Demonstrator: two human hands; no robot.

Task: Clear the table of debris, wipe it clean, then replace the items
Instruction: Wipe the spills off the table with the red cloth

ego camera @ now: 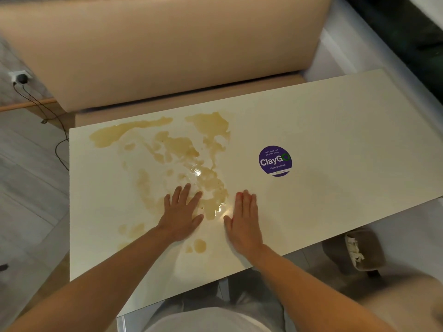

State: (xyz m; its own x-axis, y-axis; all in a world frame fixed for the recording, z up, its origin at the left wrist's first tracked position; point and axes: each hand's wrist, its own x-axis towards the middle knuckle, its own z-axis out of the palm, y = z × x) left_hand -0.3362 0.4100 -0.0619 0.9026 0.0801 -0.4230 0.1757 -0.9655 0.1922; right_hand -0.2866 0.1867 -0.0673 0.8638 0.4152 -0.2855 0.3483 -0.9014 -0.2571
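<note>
Both hands lie flat on the table, fingers straight and holding nothing: the left hand has its fingers slightly spread, the right hand keeps them together. Between and beyond the fingertips sits one big yellowish-brown spill, patchy, running toward the far left edge, with a few small blobs near the left wrist. Right of the right hand there's one round purple ClayGo sticker, then bare tabletop out to the right edge. One beige bench lines the far side.
</note>
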